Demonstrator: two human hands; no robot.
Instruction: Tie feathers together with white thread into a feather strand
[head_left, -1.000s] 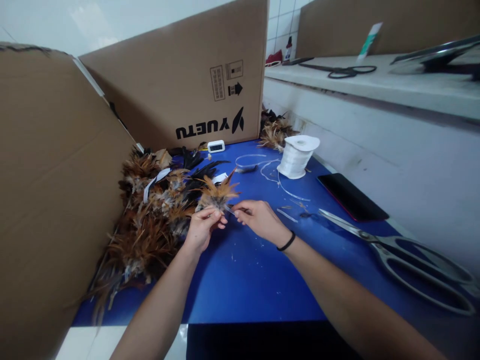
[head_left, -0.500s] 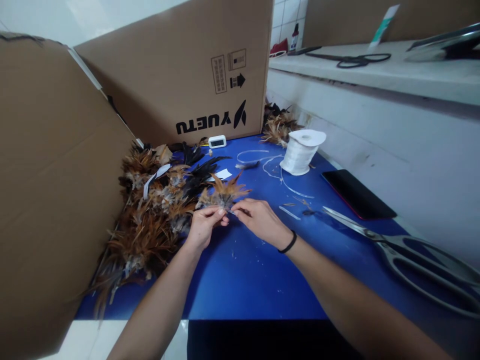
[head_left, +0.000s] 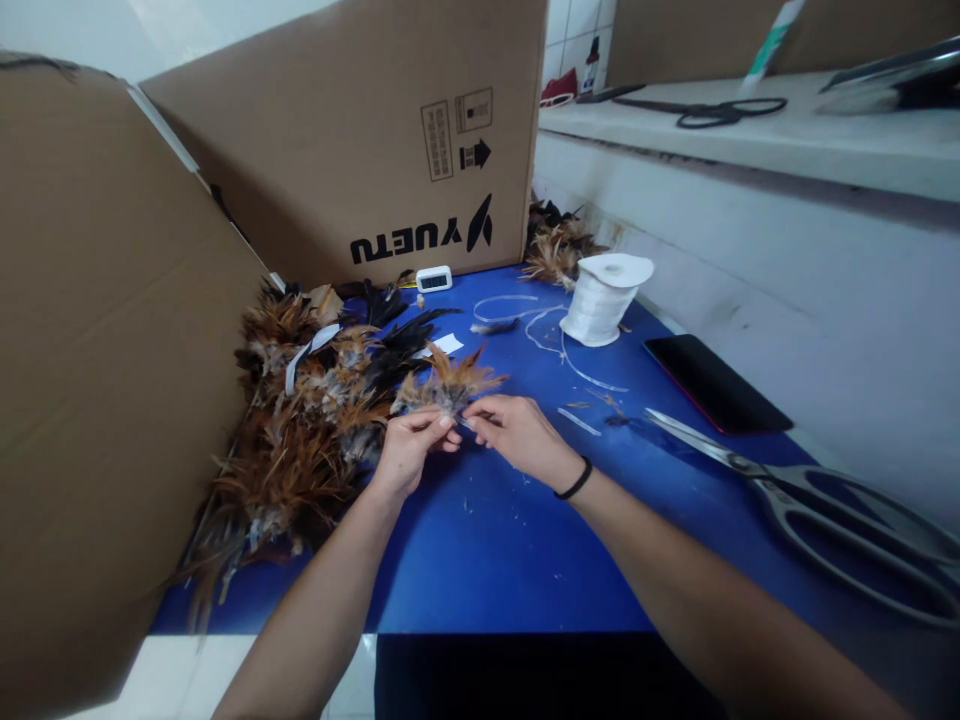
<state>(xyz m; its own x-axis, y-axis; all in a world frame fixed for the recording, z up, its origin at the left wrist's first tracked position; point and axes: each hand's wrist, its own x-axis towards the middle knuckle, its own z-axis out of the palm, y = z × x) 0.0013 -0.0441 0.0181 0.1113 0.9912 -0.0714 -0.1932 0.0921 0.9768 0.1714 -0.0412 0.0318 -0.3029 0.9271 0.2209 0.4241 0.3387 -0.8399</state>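
Observation:
Above the blue tabletop, a small bunch of brown and grey feathers fans out away from me. My left hand pinches its base between thumb and fingers. Close beside it, my right hand has its thumb and forefinger pressed together at the base of the bunch. A thin pale strip seems to lie between those fingers, too small to make out fully. Left of my hands is a large heap of brown and black feathers, with a white ribbon piece lying on it.
Large scissors lie at the right, near a dark phone. A spool of white ribbon stands at the back right with clear strips around it. A small digital timer sits before the cardboard box. Another cardboard panel walls the left.
Both hands stay at nearly the same spot, still pinching. The feather bunch has shifted very slightly to the right, and the view has moved a little.

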